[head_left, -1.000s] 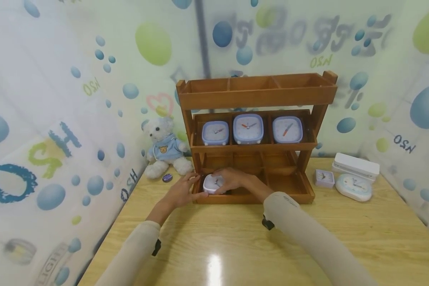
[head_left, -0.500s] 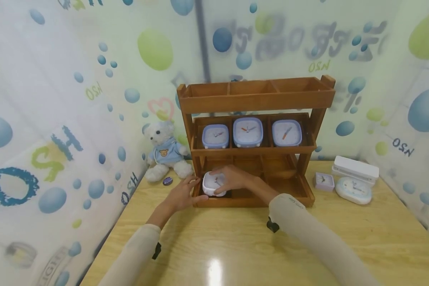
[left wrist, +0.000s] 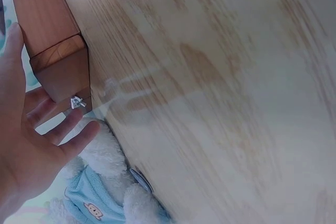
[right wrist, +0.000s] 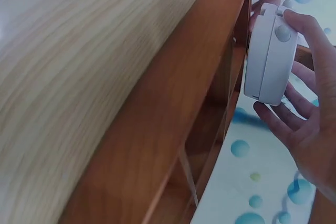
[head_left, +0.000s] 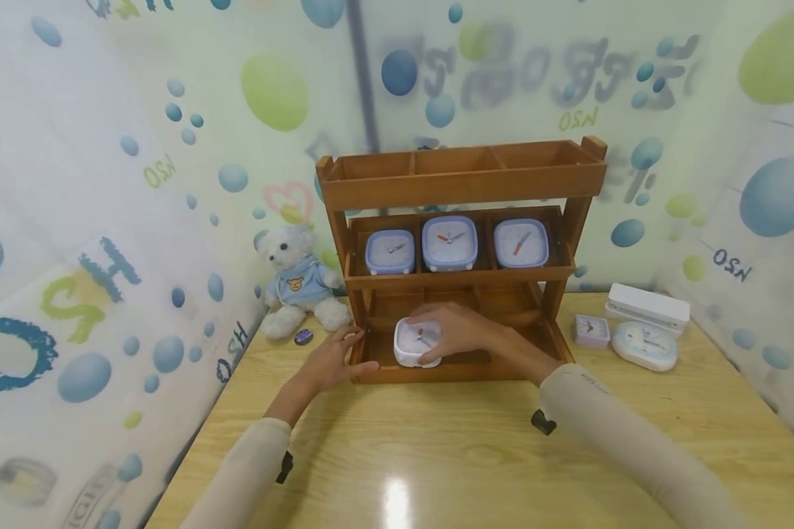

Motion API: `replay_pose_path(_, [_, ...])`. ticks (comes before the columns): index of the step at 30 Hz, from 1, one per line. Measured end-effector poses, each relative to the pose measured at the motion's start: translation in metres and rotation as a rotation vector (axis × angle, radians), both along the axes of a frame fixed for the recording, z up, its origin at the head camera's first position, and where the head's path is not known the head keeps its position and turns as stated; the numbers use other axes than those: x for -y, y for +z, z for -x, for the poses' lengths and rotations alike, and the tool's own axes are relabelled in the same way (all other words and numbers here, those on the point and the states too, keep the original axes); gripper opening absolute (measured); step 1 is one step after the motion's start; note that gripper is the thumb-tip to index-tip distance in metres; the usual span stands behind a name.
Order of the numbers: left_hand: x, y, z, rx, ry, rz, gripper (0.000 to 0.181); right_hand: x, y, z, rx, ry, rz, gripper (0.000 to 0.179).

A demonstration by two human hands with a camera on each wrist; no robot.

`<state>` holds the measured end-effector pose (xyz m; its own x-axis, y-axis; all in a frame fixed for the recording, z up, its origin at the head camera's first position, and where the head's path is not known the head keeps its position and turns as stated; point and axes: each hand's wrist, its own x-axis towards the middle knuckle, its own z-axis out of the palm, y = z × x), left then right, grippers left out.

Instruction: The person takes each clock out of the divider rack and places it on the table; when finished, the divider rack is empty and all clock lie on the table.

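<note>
Done: three alarm clocks (head_left: pixel 450 244) seated, middle tier (head_left: pixel 459 276) | Unreleased: white alarm clock (head_left: pixel 415 341), gripped by fingers of right hand (head_left: pixel 459 328) | Left hand (head_left: pixel 331 360): fingers spread

Pale wood-grain table (head_left: pixel 463 455); on it, toward the back, a three-tier brown wooden rack (head_left: pixel 463 188), with a white teddy bear (head_left: pixel 296 281) seated at its left and a small purple oval piece (head_left: pixel 303 336) near the bear's foot. Right of the rack: small lilac clock (head_left: pixel 592 332), oval white clock (head_left: pixel 645 346), long white object (head_left: pixel 647 307). Middle tier bears three blue-rimmed clocks (head_left: pixel 450 244), one per compartment.
</note>
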<state>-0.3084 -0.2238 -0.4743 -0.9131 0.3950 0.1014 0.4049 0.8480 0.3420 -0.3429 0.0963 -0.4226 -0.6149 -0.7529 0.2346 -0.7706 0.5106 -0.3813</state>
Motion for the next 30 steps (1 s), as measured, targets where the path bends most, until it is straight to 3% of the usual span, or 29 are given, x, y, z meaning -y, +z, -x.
replay_pose_path(11, [0.0,0.002,-0.001,0.018,-0.017,-0.034,0.093,-0.062,0.017,-0.019,0.032,-0.064,-0.012,0.077])
replay_pose_path(23, [0.0,0.001,-0.001,0.031,-0.019,-0.031,0.095,-0.13,0.031,-0.044,-0.083,-0.091,0.001,0.075])
replay_pose_path(30, [0.0,0.001,-0.001,0.029,-0.021,-0.036,0.095,-0.171,0.038,-0.052,-0.138,-0.163,-0.053,0.075])
